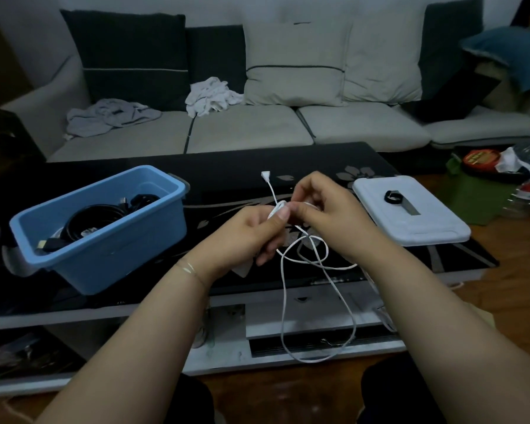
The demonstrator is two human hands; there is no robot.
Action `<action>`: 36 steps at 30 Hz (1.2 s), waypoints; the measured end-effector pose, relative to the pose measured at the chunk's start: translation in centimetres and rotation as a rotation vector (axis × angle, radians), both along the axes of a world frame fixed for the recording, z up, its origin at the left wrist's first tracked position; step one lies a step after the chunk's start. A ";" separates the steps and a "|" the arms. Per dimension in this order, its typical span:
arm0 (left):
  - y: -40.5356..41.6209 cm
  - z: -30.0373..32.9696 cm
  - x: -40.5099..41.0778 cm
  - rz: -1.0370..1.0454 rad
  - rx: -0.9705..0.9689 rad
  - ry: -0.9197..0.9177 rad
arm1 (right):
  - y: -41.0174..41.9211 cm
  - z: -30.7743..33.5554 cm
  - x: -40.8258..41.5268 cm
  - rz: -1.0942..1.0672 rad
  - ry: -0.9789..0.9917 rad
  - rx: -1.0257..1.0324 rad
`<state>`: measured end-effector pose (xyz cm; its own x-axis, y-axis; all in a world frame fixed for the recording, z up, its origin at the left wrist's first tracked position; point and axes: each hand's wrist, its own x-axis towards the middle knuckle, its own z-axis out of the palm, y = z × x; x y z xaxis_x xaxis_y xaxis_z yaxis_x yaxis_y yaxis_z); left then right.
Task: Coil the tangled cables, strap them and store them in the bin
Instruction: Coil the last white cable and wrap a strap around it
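The thin white cable (283, 289) is held above the middle of the glossy black counter (227, 169) with its flower pattern, gathered between both hands. The left hand (251, 234) has its fingers curled round a small bundle of the cable, thumb pressed on top. The right hand (325, 206) pinches the same bundle with curled fingers, touching the left thumb. The cable's white plug end (265, 174) sticks up at 12 o'clock from the hands, and long loose loops hang down at 6 o'clock over the counter's front edge. At 9 o'clock on the counter stands the blue plastic bin (104, 255), holding coiled black cables (98, 215). At 3 o'clock lies a white plastic lid (426, 228) with a black strap roll (390, 197) on it.
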<state>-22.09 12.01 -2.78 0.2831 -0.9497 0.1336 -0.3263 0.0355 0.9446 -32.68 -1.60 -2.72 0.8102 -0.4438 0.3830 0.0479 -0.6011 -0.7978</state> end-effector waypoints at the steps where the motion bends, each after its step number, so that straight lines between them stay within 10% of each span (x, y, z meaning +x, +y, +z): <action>1: 0.0 -0.2 0.1 -0.020 -0.006 0.034 | -0.2 0.0 0.1 0.026 -0.040 0.054; 15: -0.5 -0.5 -0.1 -0.141 -0.179 0.532 | 0.5 -0.1 1.1 0.012 -0.185 0.303; 36: -0.2 0.0 -0.8 -0.001 -0.238 0.567 | 2.4 -2.3 2.5 -0.120 -0.094 0.139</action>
<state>-22.92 11.78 -2.74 0.3716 -0.9125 0.1708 0.2250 0.2670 0.9371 -30.13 0.76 -5.05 0.7119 -0.5889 0.3827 0.0609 -0.4911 -0.8690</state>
